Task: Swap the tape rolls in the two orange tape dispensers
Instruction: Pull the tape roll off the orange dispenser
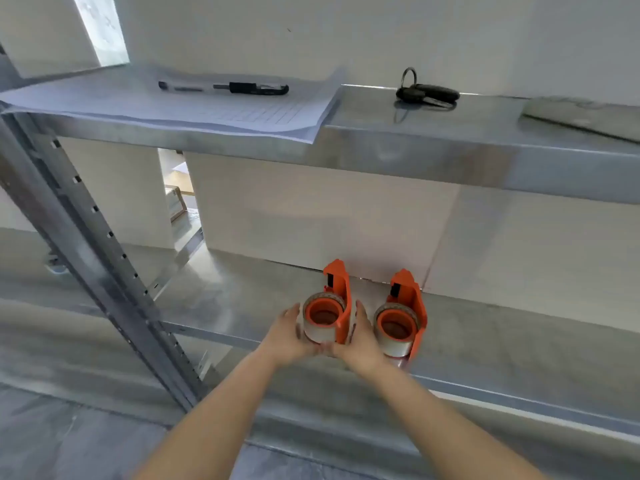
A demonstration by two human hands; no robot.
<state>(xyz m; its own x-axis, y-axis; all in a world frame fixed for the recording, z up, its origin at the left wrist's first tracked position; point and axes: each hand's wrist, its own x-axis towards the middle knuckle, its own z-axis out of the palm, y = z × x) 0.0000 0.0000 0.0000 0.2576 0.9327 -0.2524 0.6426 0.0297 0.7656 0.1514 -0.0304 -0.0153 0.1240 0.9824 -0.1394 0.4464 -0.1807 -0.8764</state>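
Two orange tape dispensers stand side by side on the lower metal shelf (485,327), each with a clear tape roll on an orange hub. My left hand (287,336) cups the left side of the left dispenser's tape roll (317,332). Against the right side of that left dispenser (341,289) lies my right hand (362,341), fingers along its orange wall. Both hands meet under its near end. The right dispenser (407,299) with its tape roll (391,339) stands untouched just right of my right hand.
The upper shelf (415,150) overhangs the dispensers and carries papers (173,109), a black pen (180,86), a black box cutter (252,89), a key bunch (426,93) and a flat grey object (581,116). A perforated steel upright (97,251) slants at left.
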